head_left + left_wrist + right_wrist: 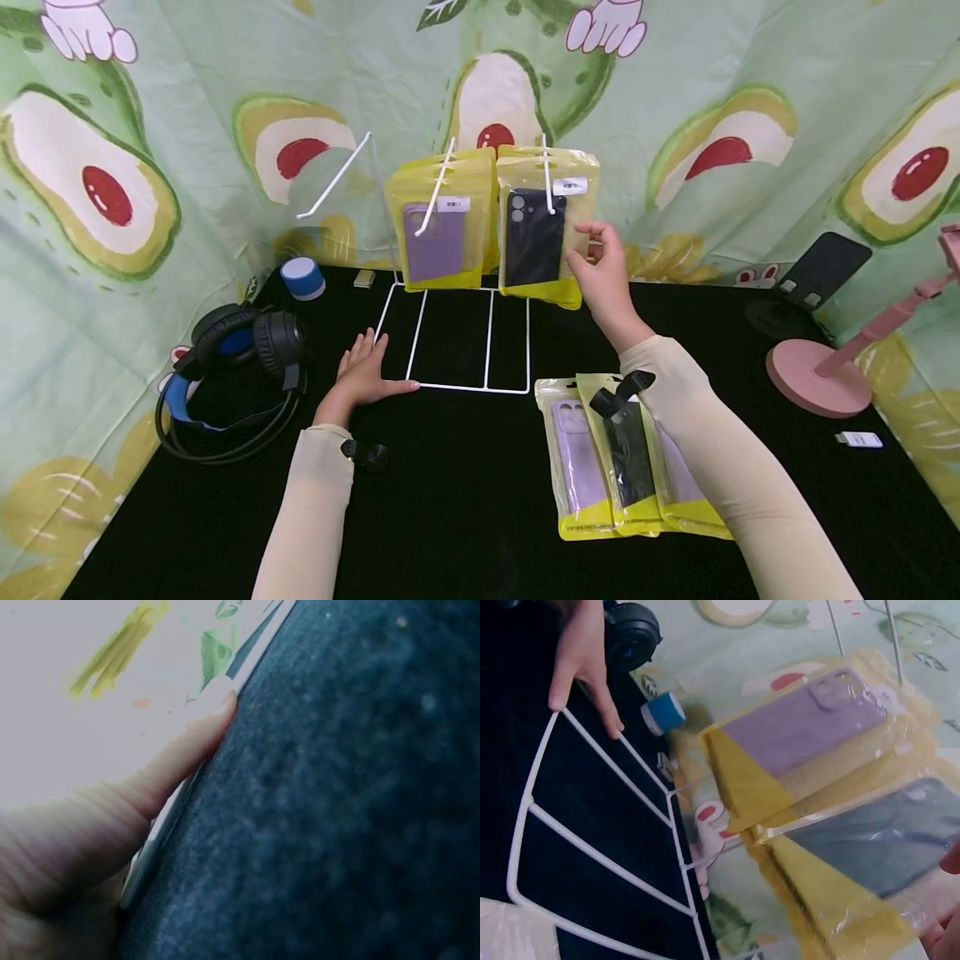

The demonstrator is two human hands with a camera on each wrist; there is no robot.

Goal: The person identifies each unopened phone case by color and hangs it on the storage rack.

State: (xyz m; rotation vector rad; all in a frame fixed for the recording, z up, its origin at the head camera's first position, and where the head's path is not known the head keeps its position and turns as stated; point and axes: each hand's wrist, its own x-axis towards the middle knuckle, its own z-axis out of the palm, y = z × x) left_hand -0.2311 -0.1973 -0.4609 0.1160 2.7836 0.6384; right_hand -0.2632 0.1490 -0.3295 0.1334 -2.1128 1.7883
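Note:
A white wire rack (468, 387) stands on the black cloth, its arms holding bagged phone cases. My left hand (363, 371) lies flat over the rack's front left corner, fingers spread. In the left wrist view the thumb (191, 739) lies along the white wire. On the right arm hangs a yellow-edged bag with a black phone case (534, 242); my right hand (606, 279) is at its right edge, thumb and index finger apart over the bag's front. A bag with a purple phone case (435, 242) hangs on the middle arm. The left arm (333, 177) is bare.
Several bagged phone cases (577, 458) lie fanned under my right forearm. Black headphones (247, 342) and a blue-and-white cylinder (303, 279) are at left. A pink stand (817, 379), a black phone stand (825, 271) and a small white stick (860, 439) are at right.

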